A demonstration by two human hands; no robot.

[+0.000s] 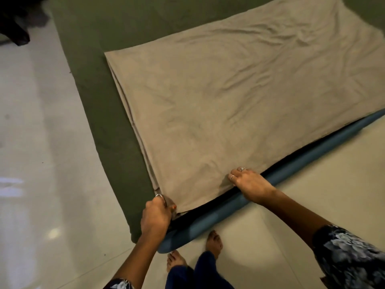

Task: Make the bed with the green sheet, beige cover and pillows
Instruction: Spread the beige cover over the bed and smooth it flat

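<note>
I see the folded beige fabric cover [239, 97] lying flat and wrinkled on the olive-green bed sheet [100, 97], its near edge along the bed's blue-grey padded rim [208, 217]. Left hand [156, 215] pinches the cover's near-left corner, fingers curled around the layered fabric. Right hand [249, 184], at the cover's near edge farther right, has fingers curled onto the cloth, rings visible; I cannot tell if it grips or only presses. Bare feet [214, 243] stand on the pale tiled floor [41, 163] beside the rim.
</note>
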